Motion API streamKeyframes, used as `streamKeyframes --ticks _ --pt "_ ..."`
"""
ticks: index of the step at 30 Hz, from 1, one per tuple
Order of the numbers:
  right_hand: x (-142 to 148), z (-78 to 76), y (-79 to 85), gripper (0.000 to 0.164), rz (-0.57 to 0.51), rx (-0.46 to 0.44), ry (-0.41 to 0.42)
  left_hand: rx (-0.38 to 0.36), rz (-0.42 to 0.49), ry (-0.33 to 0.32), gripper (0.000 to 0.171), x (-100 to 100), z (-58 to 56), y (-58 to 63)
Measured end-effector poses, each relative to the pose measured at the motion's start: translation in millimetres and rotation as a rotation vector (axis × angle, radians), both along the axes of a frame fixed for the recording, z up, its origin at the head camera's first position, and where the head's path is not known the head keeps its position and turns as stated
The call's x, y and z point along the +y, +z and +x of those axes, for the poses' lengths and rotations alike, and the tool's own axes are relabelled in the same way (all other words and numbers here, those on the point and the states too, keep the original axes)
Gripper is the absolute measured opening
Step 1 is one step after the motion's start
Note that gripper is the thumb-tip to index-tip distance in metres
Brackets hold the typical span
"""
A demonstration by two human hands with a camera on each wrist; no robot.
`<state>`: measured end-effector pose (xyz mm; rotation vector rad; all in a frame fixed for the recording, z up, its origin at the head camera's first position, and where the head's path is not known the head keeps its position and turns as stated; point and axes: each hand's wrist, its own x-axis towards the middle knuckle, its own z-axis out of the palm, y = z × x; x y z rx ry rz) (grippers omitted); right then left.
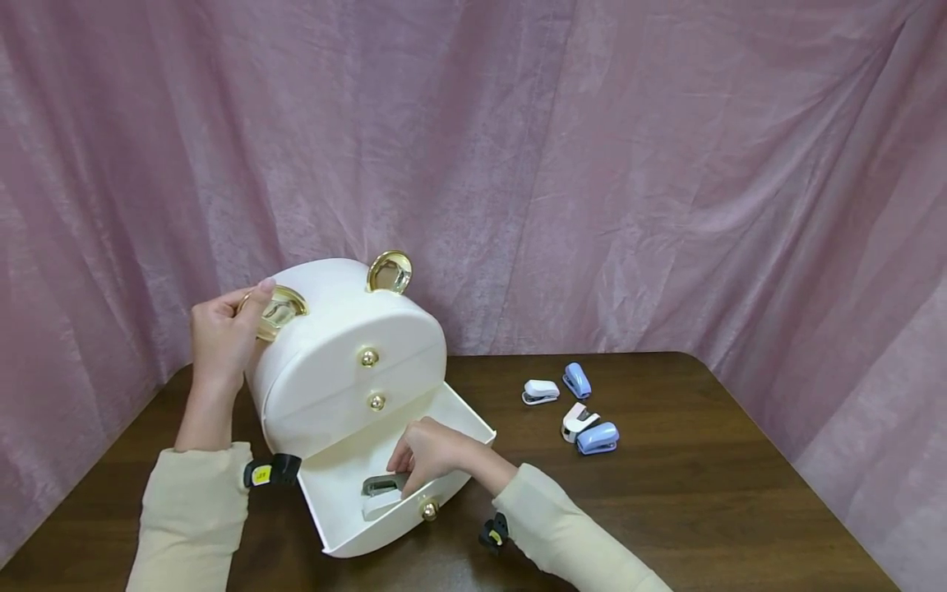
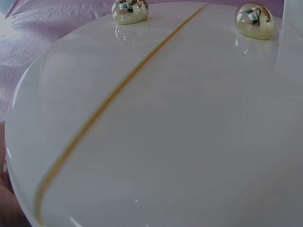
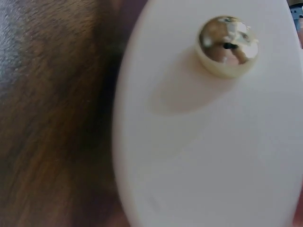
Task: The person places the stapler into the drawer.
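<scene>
A white rounded storage box (image 1: pixel 348 337) with gold ears stands on the table, its bottom drawer (image 1: pixel 333 477) pulled out. My left hand (image 1: pixel 225 333) holds the gold ear (image 1: pixel 283 311) on the box's left side, thumb on its rim. Inside the drawer, my right hand (image 1: pixel 429 452) pinches a dark grey-green stapler (image 1: pixel 381 485). Close under it lies a white item (image 1: pixel 379 506), partly hidden. The left wrist view is filled by the box's white front (image 2: pixel 165 118). In the right wrist view the drawer front (image 3: pixel 189 156) and its gold knob (image 3: pixel 227 46) hide the fingers.
To the right on the brown table (image 1: pixel 666 493) lie a white stapler (image 1: pixel 540 391), a blue stapler (image 1: pixel 576 381), another white stapler (image 1: pixel 579 421) and a second blue stapler (image 1: pixel 598 438). Pink curtains (image 1: pixel 518 164) hang behind the table. Another gold ear (image 1: pixel 390 272) tops the box.
</scene>
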<state>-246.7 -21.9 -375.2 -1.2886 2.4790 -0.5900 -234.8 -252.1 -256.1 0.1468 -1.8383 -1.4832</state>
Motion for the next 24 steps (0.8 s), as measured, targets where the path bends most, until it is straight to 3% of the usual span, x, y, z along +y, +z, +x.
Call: streamKeyframes --ticks 8,19,24 --pt "11 2.0 11.3 0.036 -0.110 -0.081 -0.008 -0.007 -0.009 0.007 0.035 0 -0.9 0.3" --pt "58 0.9 32.9 0.032 -0.336 -0.079 -0.035 -0.007 0.014 -0.001 0.021 0 -1.8 0.1" --pt "85 -0.2 38.8 0.032 -0.381 -0.077 -0.099 -0.005 0.023 -0.005 0.022 0 -1.6 0.4"
